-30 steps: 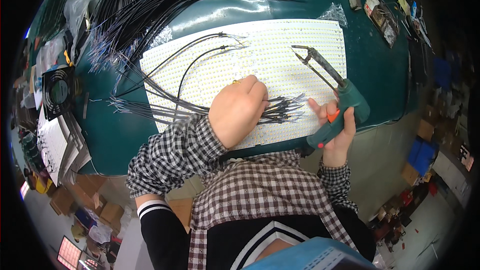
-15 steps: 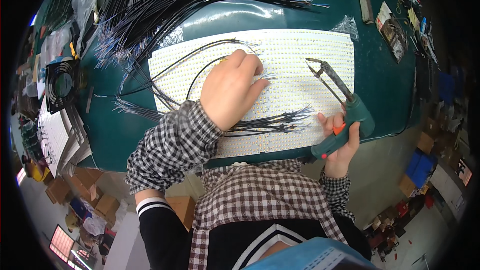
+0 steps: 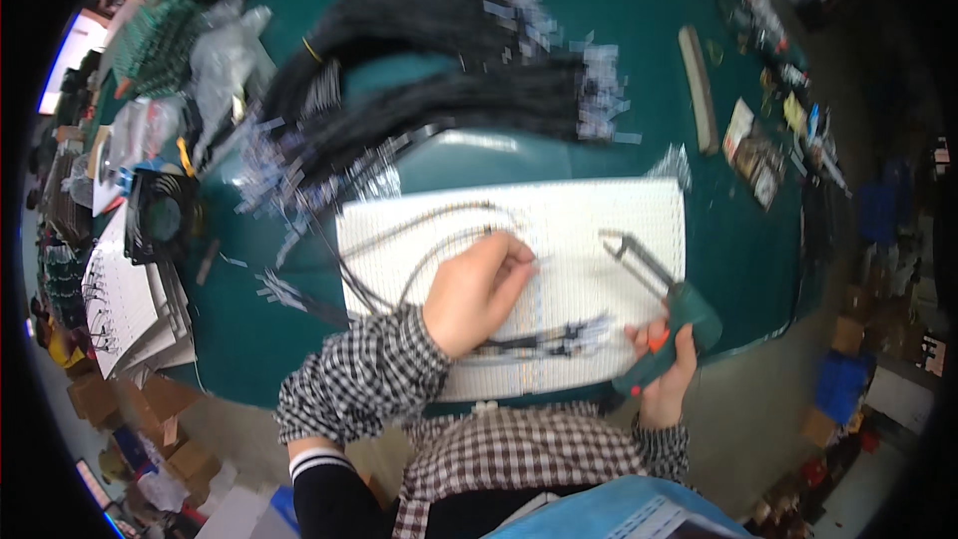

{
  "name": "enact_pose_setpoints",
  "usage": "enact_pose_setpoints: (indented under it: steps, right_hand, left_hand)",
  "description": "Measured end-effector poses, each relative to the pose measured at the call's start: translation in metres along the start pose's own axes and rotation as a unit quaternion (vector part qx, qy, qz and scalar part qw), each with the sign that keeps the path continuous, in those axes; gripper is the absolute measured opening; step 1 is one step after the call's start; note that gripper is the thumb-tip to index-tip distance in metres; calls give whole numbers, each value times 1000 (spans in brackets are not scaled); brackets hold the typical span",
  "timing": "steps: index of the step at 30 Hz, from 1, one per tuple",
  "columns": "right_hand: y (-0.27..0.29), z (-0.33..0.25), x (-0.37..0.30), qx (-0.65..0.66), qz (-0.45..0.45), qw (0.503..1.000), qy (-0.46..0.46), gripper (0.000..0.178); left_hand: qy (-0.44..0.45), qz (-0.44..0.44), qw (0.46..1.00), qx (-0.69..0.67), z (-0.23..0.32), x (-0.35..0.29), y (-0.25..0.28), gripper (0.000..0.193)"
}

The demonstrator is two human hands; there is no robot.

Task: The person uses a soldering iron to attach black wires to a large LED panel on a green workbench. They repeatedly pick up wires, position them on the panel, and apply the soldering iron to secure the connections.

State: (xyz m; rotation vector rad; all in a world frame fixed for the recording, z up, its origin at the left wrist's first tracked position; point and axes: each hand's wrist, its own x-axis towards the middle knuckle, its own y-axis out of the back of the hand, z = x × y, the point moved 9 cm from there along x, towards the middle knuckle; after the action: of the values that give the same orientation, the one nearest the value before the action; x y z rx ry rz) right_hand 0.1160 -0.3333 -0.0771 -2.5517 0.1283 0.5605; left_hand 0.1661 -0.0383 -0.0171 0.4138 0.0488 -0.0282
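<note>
My left hand (image 3: 476, 291) is over the white LED board (image 3: 639, 210), thumb and fingers pinched together. Faint pale-blue wire ends show by its fingertips, blurred by motion. Two black cables (image 3: 419, 224) curve across the board's left part, the lower one running up to my knuckles. A bundle of short black cables (image 3: 544, 342) with stripped ends lies along the board's near part, partly hidden behind my left wrist. My right hand (image 3: 667, 364) grips a green soldering gun (image 3: 692, 324) with an orange trigger. Its thin metal tip points up-left above the board's right side.
Thick bundles of black cables (image 3: 439, 105) lie across the far side of the green table (image 3: 639, 80). A black fan (image 3: 163, 215) and a spiral notebook (image 3: 130, 289) sit at the left. A long bar (image 3: 699, 90) and a small packet (image 3: 753, 155) lie far right.
The whole scene has shifted lower in the picture and blurred as my head moved. My left fingers have closed into a tighter pinch. The soldering gun stays in my right hand.
</note>
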Motion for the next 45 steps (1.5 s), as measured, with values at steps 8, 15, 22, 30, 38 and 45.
enact_pose_setpoints:
  steps: [8,15,22,30,38,45]
  right_hand:
    - [-13,-14,6,-17,-1,999,37,52]
    - [-15,-20,4,-30,-25,998,58,52]
    - [-17,-25,3,-24,-15,997,71,37]
    - [-14,-22,6,-42,-20,997,54,49]
    - [-11,-22,9,1,-20,998,61,37]
    - [-14,-24,7,-3,-24,997,69,39]
  left_hand:
    - [119,-56,976,-174,-32,-2,-1,12]
    - [91,-22,989,-115,-35,1,9,11]
    - [68,-19,994,-86,-35,10,14,12]
    - [58,-33,997,-30,-32,11,9,13]
    - [65,-46,996,-32,-34,10,7,13]
    - [72,-52,995,-45,-31,7,10,15]
